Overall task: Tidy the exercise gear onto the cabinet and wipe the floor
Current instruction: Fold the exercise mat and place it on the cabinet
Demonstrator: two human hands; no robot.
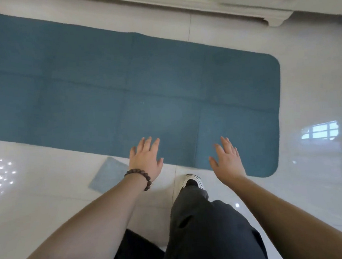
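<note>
Here both hands, left and right, reach spread and empty over the near edge of the mat, flat on the floor below the cabinet; folding it looks next, needing an edge grip

I am in a home, prob. a living room or bedroom. Glossy white floor tiles reflect a barred window, so it is indoors w/ daylight. A blue exercise mat lies flat on the floor. Behind it stands white furniture w/ a carved foot, household style, not office or shop.
</note>
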